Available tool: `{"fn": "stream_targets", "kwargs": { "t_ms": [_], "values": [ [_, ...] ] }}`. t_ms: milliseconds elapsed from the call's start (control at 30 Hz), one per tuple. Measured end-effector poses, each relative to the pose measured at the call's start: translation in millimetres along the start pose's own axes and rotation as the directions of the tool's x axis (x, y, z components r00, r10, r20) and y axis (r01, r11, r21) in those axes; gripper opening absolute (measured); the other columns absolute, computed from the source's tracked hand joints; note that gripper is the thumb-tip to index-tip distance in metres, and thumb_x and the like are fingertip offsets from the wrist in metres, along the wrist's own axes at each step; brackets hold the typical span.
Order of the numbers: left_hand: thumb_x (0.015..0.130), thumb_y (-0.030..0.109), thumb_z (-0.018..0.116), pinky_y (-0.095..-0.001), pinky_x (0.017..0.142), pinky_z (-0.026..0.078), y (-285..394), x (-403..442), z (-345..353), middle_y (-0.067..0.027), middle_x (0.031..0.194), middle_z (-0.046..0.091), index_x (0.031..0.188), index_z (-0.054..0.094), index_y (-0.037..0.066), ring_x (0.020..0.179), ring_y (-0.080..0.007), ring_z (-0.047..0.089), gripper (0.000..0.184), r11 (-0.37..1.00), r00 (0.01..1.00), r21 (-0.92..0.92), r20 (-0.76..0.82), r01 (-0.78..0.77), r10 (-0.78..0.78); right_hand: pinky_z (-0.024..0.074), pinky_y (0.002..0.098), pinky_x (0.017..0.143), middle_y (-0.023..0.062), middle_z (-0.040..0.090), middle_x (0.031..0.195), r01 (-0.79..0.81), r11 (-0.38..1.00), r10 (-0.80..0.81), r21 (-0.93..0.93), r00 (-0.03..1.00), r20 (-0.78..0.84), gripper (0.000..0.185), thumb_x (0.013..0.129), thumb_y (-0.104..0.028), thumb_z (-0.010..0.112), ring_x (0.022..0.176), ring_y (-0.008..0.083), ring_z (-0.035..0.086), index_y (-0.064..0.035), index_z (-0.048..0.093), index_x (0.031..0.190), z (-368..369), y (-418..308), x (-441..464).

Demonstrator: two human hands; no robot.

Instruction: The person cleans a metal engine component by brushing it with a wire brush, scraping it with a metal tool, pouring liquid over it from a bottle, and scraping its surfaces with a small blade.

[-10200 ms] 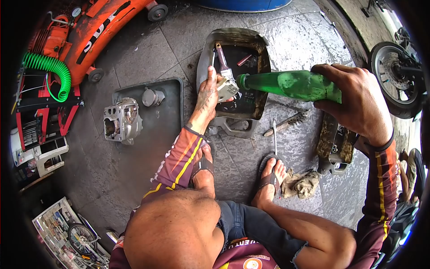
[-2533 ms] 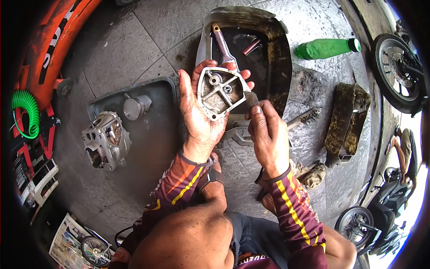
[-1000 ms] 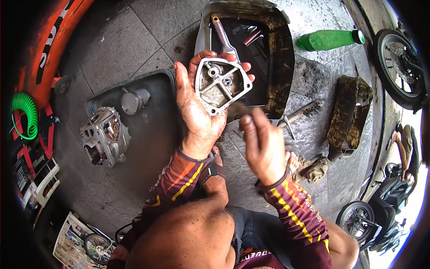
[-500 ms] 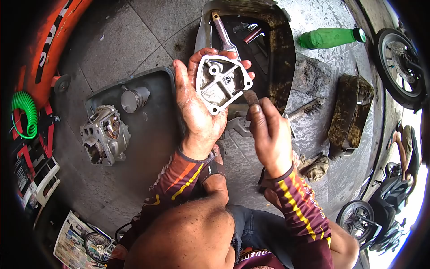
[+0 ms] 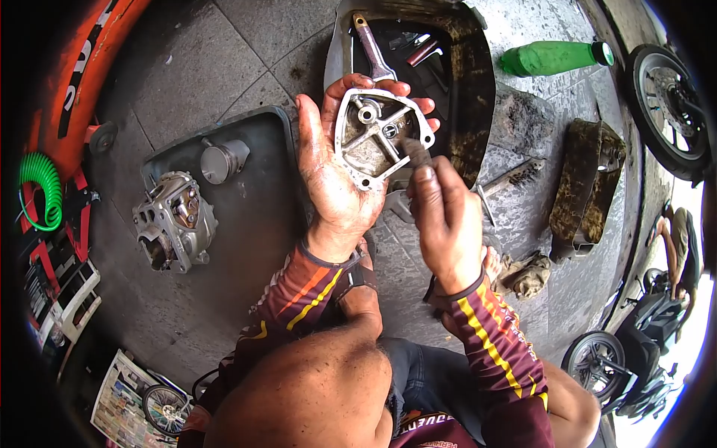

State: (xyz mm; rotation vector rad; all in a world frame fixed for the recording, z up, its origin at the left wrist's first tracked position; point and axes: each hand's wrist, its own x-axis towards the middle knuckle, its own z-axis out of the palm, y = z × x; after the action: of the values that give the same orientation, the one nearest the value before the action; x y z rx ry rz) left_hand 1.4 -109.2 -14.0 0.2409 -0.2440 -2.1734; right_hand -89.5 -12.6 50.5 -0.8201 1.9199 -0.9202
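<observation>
My left hand (image 5: 334, 183) is palm up, its fingers curled behind a metal cover (image 5: 377, 140) whose ribbed inner side faces me. In my right hand (image 5: 448, 224) a small flat scraper-like piece (image 5: 416, 152) is pinched between thumb and fingers, its tip at the cover's lower right edge. Beyond the hands, a dirty plastic tub (image 5: 472, 89) holds a brush with a purplish handle (image 5: 370, 46) and a dark red tool (image 5: 423, 52). To the left, a grey tray (image 5: 278, 149) bears a piston (image 5: 224, 161) and an engine cylinder head (image 5: 176, 221).
A green bottle (image 5: 553, 58) lies at the upper right, above a dirty long plastic part (image 5: 587, 187). A brush (image 5: 515, 178) and a rag (image 5: 525, 276) are on the floor. An orange compressor tank (image 5: 86, 75) is at the left; motorcycles and another person's limbs are at the right.
Since the earliest frame, the bottle has gone from my right hand to the floor and the cover has been turned inner side up. Just now the cover moved slightly right and the scraper-like piece came over its edge.
</observation>
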Motion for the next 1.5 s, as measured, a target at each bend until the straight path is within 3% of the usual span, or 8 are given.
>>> {"fn": "stream_targets", "kwargs": {
  "t_ms": [33,367,400,500,733,800,1367,1500],
  "values": [
    [0.102,0.056,0.034,-0.0643,0.103,0.043,-0.2,-0.3,2.0,-0.0211,0.126,0.058,0.124,0.055,0.009,0.12,-0.0483,0.054,0.055,1.0,1.0,-0.021,-0.019,0.011,-0.012,0.0484,0.0465,0.053,0.0226,0.059,0.063,0.103,0.993,-0.1,-0.061,0.994,0.051,0.018,0.101,-0.018,0.051,0.064,0.0439,0.064,-0.0018,0.056,0.095,3.7,4.5,-3.6],
    [0.098,0.029,0.043,-0.0668,0.115,0.028,-4.9,-2.0,15.0,-0.0205,0.123,0.06,0.12,0.058,0.002,0.129,-0.0462,0.047,0.038,0.962,0.983,-0.252,-0.12,0.104,-0.137,0.0485,0.0442,0.056,0.0224,0.061,0.071,0.177,0.984,-0.173,-0.029,0.98,0.102,0.017,0.1,-0.016,0.052,0.07,0.0444,0.064,-0.0005,0.055,0.093,0.5,3.0,-6.7],
    [0.098,0.029,0.043,-0.0668,0.115,0.028,-4.8,-1.6,14.1,-0.0205,0.123,0.06,0.12,0.058,0.002,0.129,-0.0462,0.047,0.038,0.963,0.983,-0.25,-0.122,0.103,-0.137,0.0429,0.031,0.054,0.0054,0.057,0.064,0.198,0.98,-0.198,0.002,0.98,0.014,0.022,0.103,-0.018,0.051,0.056,0.0118,0.051,0.0021,0.058,0.095,2.3,7.6,-4.5],
    [0.097,0.037,0.044,-0.0644,0.116,0.026,-2.5,-4.0,16.1,-0.0252,0.125,0.058,0.12,0.057,-0.002,0.134,-0.0483,0.041,0.047,0.982,0.968,-0.114,-0.183,0.152,-0.171,0.03,0.0238,0.047,-0.0023,0.049,0.061,0.037,0.995,-0.037,0.094,0.999,-0.006,0.028,0.104,-0.022,0.051,0.052,0.0039,0.04,-0.0015,0.057,0.087,-3.2,11.0,0.4],
    [0.104,0.044,0.036,-0.0615,0.115,0.031,-6.3,3.7,0.1,-0.0311,0.142,0.044,0.118,0.059,-0.001,0.14,-0.052,0.031,0.052,0.887,0.954,-0.409,-0.111,0.212,-0.279,0.0319,0.025,0.049,-0.0012,0.045,0.066,0.09,0.995,-0.085,0.039,0.99,-0.115,0.025,0.104,-0.02,0.051,0.058,0.006,0.04,-0.0015,0.054,0.087,-9.5,16.5,12.3],
    [0.104,0.036,0.035,-0.0572,0.116,0.032,-2.0,0.6,15.3,-0.0302,0.143,0.044,0.127,0.053,-0.003,0.138,-0.0513,0.034,0.049,0.936,0.914,-0.218,-0.243,0.275,-0.325,0.045,0.0418,0.056,0.0207,0.06,0.071,0.015,0.999,-0.019,-0.043,0.996,-0.092,0.018,0.101,-0.018,0.052,0.063,0.0399,0.062,-0.0012,0.058,0.097,-18.2,10.6,18.5],
    [0.096,0.034,0.036,-0.051,0.101,0.05,-2.0,-1.2,16.5,-0.0277,0.128,0.057,0.127,0.049,0.0,0.112,-0.0412,0.062,0.047,0.992,0.988,0.123,-0.146,-0.029,0.047,0.037,0.0305,0.046,0.0056,0.056,0.059,0.099,0.989,-0.113,-0.112,0.985,-0.134,0.022,0.092,-0.021,0.07,0.051,0.008,0.048,-0.0001,0.062,0.089,-8.8,10.6,16.0],
    [0.097,0.029,0.038,-0.0597,0.114,0.035,2.9,2.3,13.0,-0.0308,0.136,0.05,0.134,0.046,0.001,0.127,-0.0483,0.049,0.047,0.998,0.987,-0.048,-0.161,-0.031,0.022,0.0372,0.0233,0.053,0.0038,0.055,0.067,0.027,0.942,0.068,0.333,0.961,-0.268,0.02,0.098,-0.019,0.063,0.06,0.0052,0.044,0.0009,0.061,0.095,-8.1,6.8,15.1]
  ]
}}
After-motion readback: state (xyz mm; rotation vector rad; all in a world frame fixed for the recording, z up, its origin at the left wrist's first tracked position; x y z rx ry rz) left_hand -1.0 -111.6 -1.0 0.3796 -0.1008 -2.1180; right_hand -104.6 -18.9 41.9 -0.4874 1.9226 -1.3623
